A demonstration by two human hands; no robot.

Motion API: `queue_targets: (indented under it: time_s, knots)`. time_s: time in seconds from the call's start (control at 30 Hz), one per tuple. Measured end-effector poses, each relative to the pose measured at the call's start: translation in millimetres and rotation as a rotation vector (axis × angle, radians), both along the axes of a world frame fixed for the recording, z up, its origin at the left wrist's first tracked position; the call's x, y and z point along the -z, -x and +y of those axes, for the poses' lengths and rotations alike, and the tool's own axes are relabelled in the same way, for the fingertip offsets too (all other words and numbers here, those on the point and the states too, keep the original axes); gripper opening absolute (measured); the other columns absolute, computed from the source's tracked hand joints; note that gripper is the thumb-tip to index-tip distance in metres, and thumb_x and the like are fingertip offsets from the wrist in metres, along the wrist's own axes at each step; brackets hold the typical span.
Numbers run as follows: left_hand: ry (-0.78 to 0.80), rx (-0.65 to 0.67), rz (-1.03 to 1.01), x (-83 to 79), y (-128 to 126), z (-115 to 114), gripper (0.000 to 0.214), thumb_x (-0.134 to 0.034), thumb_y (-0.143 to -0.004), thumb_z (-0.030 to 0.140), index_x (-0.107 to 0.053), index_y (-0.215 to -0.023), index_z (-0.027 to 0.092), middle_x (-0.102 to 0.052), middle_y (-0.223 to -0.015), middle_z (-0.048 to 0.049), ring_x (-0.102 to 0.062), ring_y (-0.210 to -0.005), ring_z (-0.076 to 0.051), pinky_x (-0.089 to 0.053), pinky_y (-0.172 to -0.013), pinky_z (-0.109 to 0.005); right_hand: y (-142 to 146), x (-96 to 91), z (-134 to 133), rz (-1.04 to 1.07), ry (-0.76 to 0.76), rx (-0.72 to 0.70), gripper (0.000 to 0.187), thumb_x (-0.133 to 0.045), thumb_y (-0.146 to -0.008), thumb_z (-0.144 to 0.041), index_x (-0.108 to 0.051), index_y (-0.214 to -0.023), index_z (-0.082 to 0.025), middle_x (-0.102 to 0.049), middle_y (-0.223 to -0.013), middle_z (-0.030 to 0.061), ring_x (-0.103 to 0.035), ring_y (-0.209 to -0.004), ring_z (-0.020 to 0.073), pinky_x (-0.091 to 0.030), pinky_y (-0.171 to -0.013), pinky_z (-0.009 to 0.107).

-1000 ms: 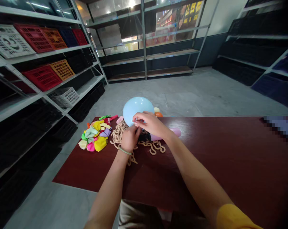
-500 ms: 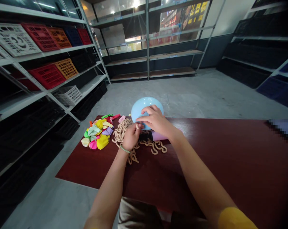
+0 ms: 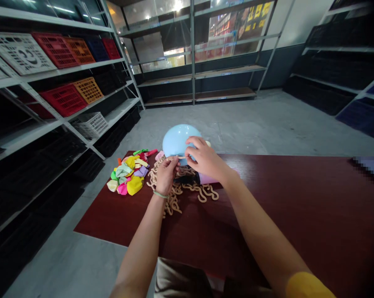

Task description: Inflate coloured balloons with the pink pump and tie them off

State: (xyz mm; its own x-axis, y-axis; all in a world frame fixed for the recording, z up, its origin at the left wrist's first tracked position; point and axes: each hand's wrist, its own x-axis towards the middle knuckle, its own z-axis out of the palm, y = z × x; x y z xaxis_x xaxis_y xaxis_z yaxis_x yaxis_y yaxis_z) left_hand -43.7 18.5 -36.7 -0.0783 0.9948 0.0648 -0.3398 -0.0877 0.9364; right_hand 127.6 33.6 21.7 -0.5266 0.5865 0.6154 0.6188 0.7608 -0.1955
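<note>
Behind my hands sits an inflated light-blue balloon, its lower part hidden by my fingers. My left hand is closed in a pinch on a short length of beige cord. The cord runs across the balloon's front to my right hand, whose thumb and forefinger are pinched on its other end. Below my hands lies a heap of curly beige cords. Partly under my right wrist is a tube-shaped object with a pink-purple body and a black end; its kind is unclear.
Several deflated balloons in mixed colours are piled left of the cords on the dark red table. A pixelated flat object lies at the right end. Shelves with crates line the left side; more shelving stands behind.
The blue balloon has shifted left. My hands have drawn slightly apart, and the beige cord now shows stretched between them.
</note>
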Motion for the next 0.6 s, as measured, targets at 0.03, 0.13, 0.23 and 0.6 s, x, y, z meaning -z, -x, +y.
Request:
queue_targets:
  time_s: [0.03,0.13,0.23,0.6]
  knots:
    - [-0.016,0.015,-0.007,-1.1,1,-1,0.029,-0.077,-0.075,0.040,-0.065,-0.082,0.015,-0.057,-0.070,0.0024,-0.048,-0.054,-0.005,-0.038,-0.051,-0.017,-1,0.2,0,0.001,0.008,-0.003,0.015,-0.052,-0.088,-0.013,-0.065,-0.086,-0.020,-0.053,-0.122,0.0116,-0.046,-0.125,0.0260,-0.047,-0.101,0.043]
    - [-0.028,0.054,0.038,-3.5,3,-2,0.028,-0.076,-0.076,0.039,-0.064,-0.086,0.016,-0.057,-0.070,0.0029,-0.049,-0.054,-0.005,-0.037,-0.050,-0.017,-2,1.1,3,0.020,0.020,-0.035,0.015,-0.054,-0.092,-0.021,-0.066,-0.082,-0.020,-0.054,-0.123,0.0104,-0.044,-0.128,0.0263,-0.044,-0.105,0.045]
    - [-0.034,0.058,0.140,-5.3,6,-3,0.027,-0.074,-0.078,0.039,-0.064,-0.090,0.017,-0.058,-0.069,0.0030,-0.050,-0.054,-0.006,-0.037,-0.050,-0.017,-3,2.2,8,0.087,0.017,-0.042,0.023,-0.048,-0.097,-0.027,-0.067,-0.086,-0.021,-0.057,-0.120,0.0087,-0.046,-0.126,0.0240,-0.041,-0.107,0.044]
    - [-0.189,0.129,0.386,-4.3,4,-8,0.026,-0.064,-0.087,0.042,-0.054,-0.093,0.019,-0.061,-0.065,0.0026,-0.053,-0.052,-0.008,-0.041,-0.051,-0.019,0,6.4,8,0.016,-0.016,-0.009,0.009,-0.063,-0.090,-0.023,-0.071,-0.092,-0.027,-0.057,-0.114,0.0045,-0.046,-0.116,0.0235,-0.038,-0.099,0.042]
